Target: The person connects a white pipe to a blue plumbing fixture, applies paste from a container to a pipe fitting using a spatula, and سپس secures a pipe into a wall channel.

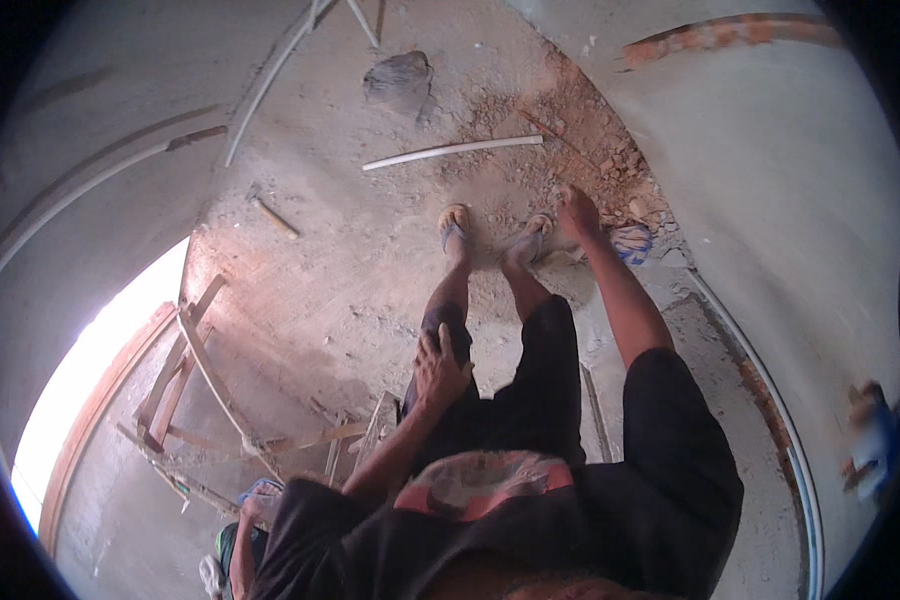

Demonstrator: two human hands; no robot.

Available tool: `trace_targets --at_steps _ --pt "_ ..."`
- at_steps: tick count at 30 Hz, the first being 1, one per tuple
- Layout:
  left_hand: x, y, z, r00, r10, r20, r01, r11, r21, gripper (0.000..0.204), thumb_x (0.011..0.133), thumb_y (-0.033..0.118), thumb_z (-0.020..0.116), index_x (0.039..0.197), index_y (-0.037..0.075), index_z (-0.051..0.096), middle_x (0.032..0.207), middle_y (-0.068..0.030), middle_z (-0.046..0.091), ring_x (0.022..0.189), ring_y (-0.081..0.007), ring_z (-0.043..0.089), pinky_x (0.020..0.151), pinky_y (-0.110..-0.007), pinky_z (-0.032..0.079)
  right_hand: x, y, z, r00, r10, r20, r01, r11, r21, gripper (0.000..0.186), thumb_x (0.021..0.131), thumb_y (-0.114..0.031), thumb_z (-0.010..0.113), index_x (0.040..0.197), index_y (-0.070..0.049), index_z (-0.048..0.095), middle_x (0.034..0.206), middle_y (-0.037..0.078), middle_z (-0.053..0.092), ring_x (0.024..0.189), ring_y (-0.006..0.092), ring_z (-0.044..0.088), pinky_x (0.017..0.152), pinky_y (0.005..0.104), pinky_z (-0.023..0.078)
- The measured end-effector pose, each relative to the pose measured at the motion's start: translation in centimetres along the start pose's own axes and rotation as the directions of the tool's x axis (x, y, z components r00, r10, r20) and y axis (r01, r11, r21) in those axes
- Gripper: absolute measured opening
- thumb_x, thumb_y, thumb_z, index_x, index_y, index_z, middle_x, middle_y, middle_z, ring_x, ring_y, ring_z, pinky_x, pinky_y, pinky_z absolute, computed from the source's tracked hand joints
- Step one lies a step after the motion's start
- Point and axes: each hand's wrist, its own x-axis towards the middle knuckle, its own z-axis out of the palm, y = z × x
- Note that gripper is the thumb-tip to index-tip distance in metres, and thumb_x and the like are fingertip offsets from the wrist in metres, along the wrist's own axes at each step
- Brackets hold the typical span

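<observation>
My left hand (442, 372) lies on my left thigh, just above the knee, fingers stretched over the dark shorts, holding nothing. Out ahead to the right, my right hand (576, 214) is closed, with the fingers curled in. Whatever it holds, if anything, is too small to make out. Beneath and beyond that hand spreads a heap of broken rubble (610, 160). A blue and white striped bag (632, 243) sits beside my right wrist. A white pipe (450, 153) lies across the floor past my sandalled feet.
A hammer (278, 219) lies on the dusty floor at left. Farther off is a dark plastic bag (398, 80). A wooden frame (210, 370) stands at the lower left, near another person's arm (242, 555). Plastered walls rise on both sides; a pipe (750, 365) follows the right one.
</observation>
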Motion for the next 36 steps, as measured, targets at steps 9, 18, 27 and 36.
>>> trace_targets --at_steps 9,18,27,36 --pt "6.1 -0.2 -2.0 0.986 -0.159 -0.04 0.153 0.98 -0.129 0.083 0.079 0.032 0.074 0.148 0.008 0.034 0.149 -0.0331 0.026 0.136 -0.0513 0.03 0.11 -0.058 0.028 22.2 6.2 11.4 0.973 0.18 -0.146 -0.202 0.968 -0.15 0.048 0.088 -0.019 0.062 0.131 0.0 0.051 0.127 0.021 0.057 0.12 0.0374 0.054 0.097 0.0466 0.047" --pt "7.2 -1.1 -2.6 0.988 -0.147 -0.041 0.143 0.986 -0.084 0.082 0.074 0.029 0.077 0.144 0.007 0.039 0.148 -0.0321 0.027 0.136 -0.0503 0.029 0.11 -0.058 0.028 24.2 11.9 17.4 0.909 0.031 -0.415 -0.133 0.966 -0.22 0.046 0.085 -0.009 0.058 0.131 -0.007 0.054 0.118 0.02 0.059 0.099 0.0396 0.062 0.085 0.05 0.05" --pt "8.3 -0.1 -4.2 0.991 -0.109 -0.083 0.105 0.993 -0.049 0.081 0.074 0.03 0.077 0.143 0.008 0.041 0.147 -0.0312 0.03 0.132 -0.0498 0.035 0.109 -0.058 0.029 24.7 5.7 21.5 0.973 -0.207 -0.103 0.207 0.978 -0.012 0.035 0.091 -0.014 0.051 0.125 -0.008 0.057 0.12 0.022 0.058 0.098 0.0405 0.063 0.08 0.0482 0.054" --pt "7.1 0.4 -5.1 0.991 -0.067 -0.114 0.056 0.993 -0.1 0.082 0.078 0.036 0.073 0.145 0.006 0.038 0.146 -0.0311 0.033 0.133 -0.0494 0.034 0.109 -0.058 0.029 18.7 -0.1 15.0 0.974 -0.167 0.155 0.193 0.966 -0.172 0.03 0.09 -0.014 0.052 0.118 -0.009 0.062 0.102 0.019 0.066 0.084 0.0373 0.068 0.072 0.0477 0.056"
